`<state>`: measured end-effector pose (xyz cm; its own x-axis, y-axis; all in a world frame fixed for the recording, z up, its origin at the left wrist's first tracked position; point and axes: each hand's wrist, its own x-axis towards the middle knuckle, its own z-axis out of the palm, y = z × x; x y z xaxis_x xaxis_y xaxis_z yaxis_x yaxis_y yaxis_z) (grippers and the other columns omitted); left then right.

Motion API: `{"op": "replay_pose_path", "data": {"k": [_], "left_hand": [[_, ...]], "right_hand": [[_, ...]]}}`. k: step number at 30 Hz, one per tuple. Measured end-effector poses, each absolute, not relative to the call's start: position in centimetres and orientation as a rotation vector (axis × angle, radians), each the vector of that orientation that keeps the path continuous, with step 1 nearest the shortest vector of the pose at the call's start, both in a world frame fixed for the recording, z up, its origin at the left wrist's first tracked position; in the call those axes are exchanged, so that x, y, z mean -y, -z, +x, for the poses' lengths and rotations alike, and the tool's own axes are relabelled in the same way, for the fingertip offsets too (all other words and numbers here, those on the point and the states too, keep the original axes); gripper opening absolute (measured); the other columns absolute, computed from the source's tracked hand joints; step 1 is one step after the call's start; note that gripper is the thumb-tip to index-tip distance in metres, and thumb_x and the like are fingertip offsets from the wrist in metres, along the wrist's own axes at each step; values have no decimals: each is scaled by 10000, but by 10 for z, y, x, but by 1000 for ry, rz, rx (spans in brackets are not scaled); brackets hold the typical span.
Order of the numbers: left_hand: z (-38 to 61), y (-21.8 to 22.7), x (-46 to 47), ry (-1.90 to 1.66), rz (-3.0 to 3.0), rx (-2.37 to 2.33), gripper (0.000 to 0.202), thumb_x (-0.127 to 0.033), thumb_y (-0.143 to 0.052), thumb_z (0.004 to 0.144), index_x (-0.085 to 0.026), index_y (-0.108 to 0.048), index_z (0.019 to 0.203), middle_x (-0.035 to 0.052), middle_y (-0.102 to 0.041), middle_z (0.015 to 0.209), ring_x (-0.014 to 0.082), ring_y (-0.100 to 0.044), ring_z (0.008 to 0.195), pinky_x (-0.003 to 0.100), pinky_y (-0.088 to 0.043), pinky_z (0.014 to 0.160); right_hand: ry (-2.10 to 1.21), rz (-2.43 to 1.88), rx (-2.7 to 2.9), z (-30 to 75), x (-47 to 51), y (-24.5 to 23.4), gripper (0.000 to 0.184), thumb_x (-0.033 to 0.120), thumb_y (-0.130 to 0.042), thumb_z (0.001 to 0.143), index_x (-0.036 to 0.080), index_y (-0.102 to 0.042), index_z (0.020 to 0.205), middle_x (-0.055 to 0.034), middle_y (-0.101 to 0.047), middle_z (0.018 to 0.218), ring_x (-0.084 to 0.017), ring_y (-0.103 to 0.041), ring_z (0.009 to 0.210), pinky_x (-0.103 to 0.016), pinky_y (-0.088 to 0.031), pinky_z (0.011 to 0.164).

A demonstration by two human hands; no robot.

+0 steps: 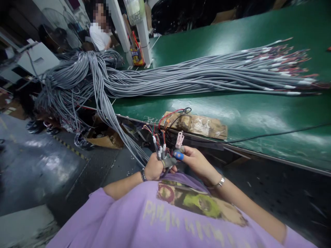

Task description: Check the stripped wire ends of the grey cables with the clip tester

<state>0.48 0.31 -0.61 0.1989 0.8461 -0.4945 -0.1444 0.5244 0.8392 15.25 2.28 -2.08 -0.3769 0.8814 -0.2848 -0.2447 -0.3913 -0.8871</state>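
Observation:
My left hand (156, 168) is closed around several grey cables (136, 151) in front of my body. Their stripped ends, with white wrapping and thin coloured wires (163, 137), stick up above the fist. Close beside it, my right hand (195, 159) is pinched, with blue tape on the thumb and a covering on a fingertip. What its fingertips grip is too small to make out. A small pale pink clip-like piece (179, 140) shows just above those fingertips; whether they touch it I cannot tell.
A thick bundle of grey cables (168, 81) lies along the green table (258, 113) and hangs over its left end. A worn wooden block (199, 125) with red and black leads sits at the near edge. An open carton (106, 139) stands below. Across the table is another person (99, 36).

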Motion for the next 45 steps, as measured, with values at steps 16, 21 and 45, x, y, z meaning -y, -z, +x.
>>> {"op": "replay_pose_path", "data": {"k": [16,21,45], "left_hand": [[3,10,-5,-842,766,-1168,472,-534,-824,478,-114,-617,534,58,-599,444,128,-536,388,216,-341,387],[5,8,-3,-811,742,-1173,472,-520,-841,451,-118,-620,564,48,-598,442,130,-538,391,237,-411,418],[9,2,-19,-831,678,-1056,446,-471,-859,428,-128,-607,563,17,-586,421,107,-508,355,213,-391,388]], "right_hand": [[-2031,-980,769,159,-28,22,473,528,-852,476,167,-587,628,37,-552,557,-80,-441,509,-234,-336,518],[-1947,-1073,840,157,-27,24,432,469,-859,476,173,-600,657,33,-596,589,-96,-483,535,-246,-355,550],[-1663,-1023,869,142,-43,22,573,778,-597,637,209,-537,595,13,-507,514,-118,-421,463,-269,-375,456]]}}
